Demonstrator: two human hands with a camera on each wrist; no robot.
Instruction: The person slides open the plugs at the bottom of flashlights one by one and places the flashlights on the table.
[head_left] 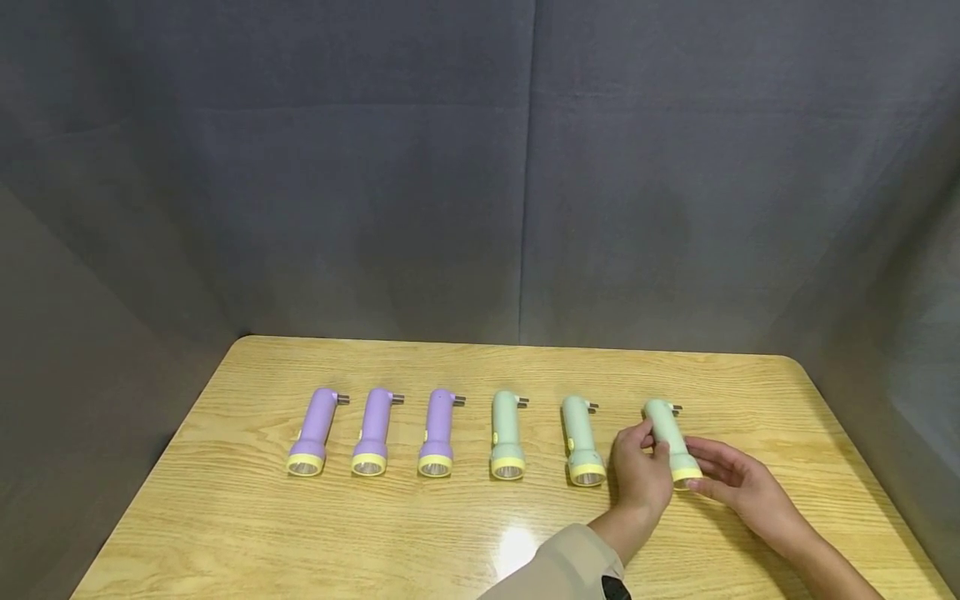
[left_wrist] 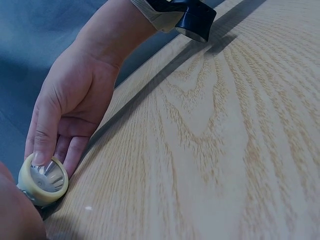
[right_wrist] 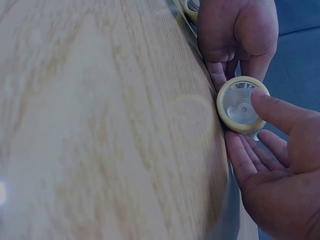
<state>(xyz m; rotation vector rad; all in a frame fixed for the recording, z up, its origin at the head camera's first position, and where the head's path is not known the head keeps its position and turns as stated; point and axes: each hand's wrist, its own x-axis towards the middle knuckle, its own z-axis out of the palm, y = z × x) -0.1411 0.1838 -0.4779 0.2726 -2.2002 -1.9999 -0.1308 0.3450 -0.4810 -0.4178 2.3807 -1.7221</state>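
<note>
At the right end of a row lies a pale green flashlight (head_left: pixel 666 423) with a yellow rim and two metal plug prongs. My left hand (head_left: pixel 642 473) holds its body from the left with thumb and fingers. From the right, my right hand (head_left: pixel 744 492) grips the head end. In the right wrist view, the right thumb (right_wrist: pixel 280 111) overlaps the front of the clear lens (right_wrist: pixel 240 105), with the other fingers alongside and below. The left wrist view shows the yellow rim (left_wrist: pixel 62 186) between both hands; most of the flashlight's body is hidden there.
Two more green flashlights, a middle one (head_left: pixel 579 437) and one farther left (head_left: pixel 506 433), lie beside it. Three purple flashlights continue the row: (head_left: pixel 438 429) nearest, with the others leftward. All rest on a wooden table (head_left: pixel 337 533) with grey curtains (head_left: pixel 375 208) behind.
</note>
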